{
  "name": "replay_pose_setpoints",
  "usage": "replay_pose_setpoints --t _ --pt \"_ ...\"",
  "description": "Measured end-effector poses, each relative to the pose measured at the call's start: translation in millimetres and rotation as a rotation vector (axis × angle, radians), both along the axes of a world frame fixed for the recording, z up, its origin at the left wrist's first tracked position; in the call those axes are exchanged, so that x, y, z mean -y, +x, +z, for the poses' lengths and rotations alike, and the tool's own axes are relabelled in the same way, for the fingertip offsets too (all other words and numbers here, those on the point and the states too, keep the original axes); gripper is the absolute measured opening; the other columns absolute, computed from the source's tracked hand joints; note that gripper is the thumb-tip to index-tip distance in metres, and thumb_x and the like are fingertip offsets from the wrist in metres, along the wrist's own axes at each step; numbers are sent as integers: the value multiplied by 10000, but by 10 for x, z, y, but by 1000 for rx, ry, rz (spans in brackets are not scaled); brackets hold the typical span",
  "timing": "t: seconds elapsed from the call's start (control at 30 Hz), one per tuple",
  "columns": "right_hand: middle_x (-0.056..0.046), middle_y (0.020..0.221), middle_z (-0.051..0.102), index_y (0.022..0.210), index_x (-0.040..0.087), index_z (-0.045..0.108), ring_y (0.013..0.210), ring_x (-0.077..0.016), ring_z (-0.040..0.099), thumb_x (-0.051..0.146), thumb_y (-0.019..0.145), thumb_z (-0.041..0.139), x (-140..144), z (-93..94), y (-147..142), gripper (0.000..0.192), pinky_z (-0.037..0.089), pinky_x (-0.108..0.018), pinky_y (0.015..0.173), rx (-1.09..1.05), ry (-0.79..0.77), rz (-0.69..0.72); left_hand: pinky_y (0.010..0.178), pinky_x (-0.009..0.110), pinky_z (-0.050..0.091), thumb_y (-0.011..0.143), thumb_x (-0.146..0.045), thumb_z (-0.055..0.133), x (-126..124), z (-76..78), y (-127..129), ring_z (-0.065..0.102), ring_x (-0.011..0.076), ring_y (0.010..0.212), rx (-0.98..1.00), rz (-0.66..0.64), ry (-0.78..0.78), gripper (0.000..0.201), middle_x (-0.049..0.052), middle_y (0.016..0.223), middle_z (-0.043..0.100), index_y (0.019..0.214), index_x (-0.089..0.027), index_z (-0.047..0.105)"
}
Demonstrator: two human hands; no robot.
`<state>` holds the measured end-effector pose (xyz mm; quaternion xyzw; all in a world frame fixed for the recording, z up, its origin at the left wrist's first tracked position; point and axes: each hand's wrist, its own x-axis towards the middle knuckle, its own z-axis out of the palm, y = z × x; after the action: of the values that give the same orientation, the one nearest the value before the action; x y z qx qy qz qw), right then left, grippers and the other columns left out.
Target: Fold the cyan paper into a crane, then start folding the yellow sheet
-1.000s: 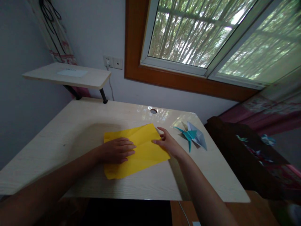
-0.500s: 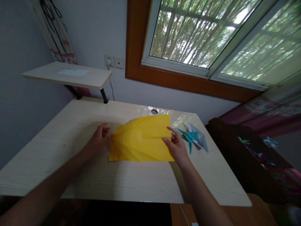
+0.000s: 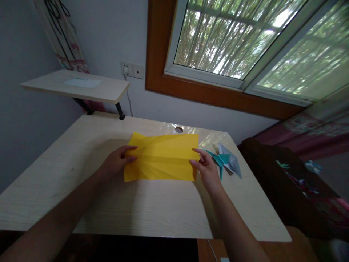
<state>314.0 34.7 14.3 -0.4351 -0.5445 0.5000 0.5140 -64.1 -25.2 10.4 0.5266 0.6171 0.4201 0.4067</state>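
Observation:
A square sheet of yellow paper point(image 3: 163, 157) with fan-like creases is spread open over the middle of the pale wooden desk point(image 3: 81, 203). My left hand point(image 3: 117, 162) pinches its left edge, thumb and fingers on the paper. My right hand point(image 3: 207, 169) pinches its right edge the same way. The sheet looks slightly lifted between the two hands.
A folded teal and blue-grey paper crane point(image 3: 225, 161) lies just right of my right hand. A cable hole point(image 3: 179, 129) sits at the desk's back edge. A raised small shelf point(image 3: 76, 86) stands at the back left. A dark chair point(image 3: 275, 174) is on the right, under the window.
The yellow sheet was folded and pressed flat under my left hand. Both hands have since unfolded it and now hold it spread wide by its left and right edges.

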Motion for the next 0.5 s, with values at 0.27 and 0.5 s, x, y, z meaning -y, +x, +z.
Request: replay_pose_setpoints --t 0.27,0.5 --pt "-49 1129 722 1091 262 755 900 -189 662 342 799 824 -162 206 136 310 557 -396 869 207 215 -130 827 349 569 933 -378 678 25 263 -122 689 198 881 -461 50 547 177 37 943 731 993 -244 777" --pt "-46 972 656 857 255 762 987 -214 631 251 873 725 -139 304 338 40 527 -401 897 271 479 -86 1031 459 537 858 -163 770 179 313 -225 605 262 1226 -963 -16 1043 254 70 1240 639 1075 -286 725"
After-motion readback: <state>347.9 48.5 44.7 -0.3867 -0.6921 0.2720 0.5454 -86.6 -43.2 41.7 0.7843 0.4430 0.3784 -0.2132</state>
